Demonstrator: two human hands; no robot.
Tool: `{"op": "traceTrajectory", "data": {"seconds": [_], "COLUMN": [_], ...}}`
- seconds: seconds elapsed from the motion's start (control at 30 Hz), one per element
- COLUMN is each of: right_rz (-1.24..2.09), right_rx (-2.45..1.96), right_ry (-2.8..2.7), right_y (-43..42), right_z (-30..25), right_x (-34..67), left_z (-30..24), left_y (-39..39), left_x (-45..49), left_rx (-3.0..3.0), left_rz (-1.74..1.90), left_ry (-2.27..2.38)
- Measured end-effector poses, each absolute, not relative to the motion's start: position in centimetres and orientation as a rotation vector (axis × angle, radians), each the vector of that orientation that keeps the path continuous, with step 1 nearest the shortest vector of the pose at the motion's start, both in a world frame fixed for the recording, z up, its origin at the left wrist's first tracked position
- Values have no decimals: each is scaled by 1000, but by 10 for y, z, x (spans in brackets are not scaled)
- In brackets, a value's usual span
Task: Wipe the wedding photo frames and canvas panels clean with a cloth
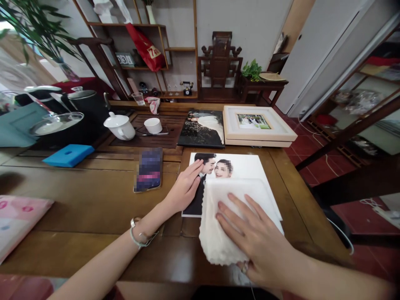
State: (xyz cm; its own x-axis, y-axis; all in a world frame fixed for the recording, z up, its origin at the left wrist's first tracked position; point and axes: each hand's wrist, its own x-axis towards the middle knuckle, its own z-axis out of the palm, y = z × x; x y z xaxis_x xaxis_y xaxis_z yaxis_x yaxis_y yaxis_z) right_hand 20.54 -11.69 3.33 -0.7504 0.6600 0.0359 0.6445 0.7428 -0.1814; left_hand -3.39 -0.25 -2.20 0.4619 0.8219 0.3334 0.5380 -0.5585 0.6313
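A photo panel (265,175) with a picture of two people lies flat on the wooden table in front of me. My left hand (186,187) rests on its left edge, fingers stretched out and holding nothing. A folded white cloth (215,237) with a bumpy edge covers the lower right part of the panel. My right hand (253,229) has its fingers spread over the top of this cloth, with the thumb side at the cloth's near edge, gripping it. What lies under the cloth is hidden.
A phone (148,170) lies left of the panel. Behind it are a dark photo panel (190,133) and a pale framed photo (231,131). Further left stand a white lidded cup (119,127), a small white bowl (153,126), a blue sponge-like block (68,155) and a glass-lidded pot (59,123).
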Motion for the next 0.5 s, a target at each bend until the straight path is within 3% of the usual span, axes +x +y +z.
{"op": "traceTrajectory", "data": {"seconds": [0.33, 0.5], "right_rz": [135, 46], "right_rx": [-1344, -1378], "right_ry": [-2568, -2617], "right_y": [8, -9], "right_z": [31, 31], "right_x": [214, 203], "left_z": [-17, -18], "left_y": [-4, -3], "left_x": [-33, -33], "left_rx": [2274, 2280], "left_rz": [804, 809], "left_ry": [1171, 1162]}}
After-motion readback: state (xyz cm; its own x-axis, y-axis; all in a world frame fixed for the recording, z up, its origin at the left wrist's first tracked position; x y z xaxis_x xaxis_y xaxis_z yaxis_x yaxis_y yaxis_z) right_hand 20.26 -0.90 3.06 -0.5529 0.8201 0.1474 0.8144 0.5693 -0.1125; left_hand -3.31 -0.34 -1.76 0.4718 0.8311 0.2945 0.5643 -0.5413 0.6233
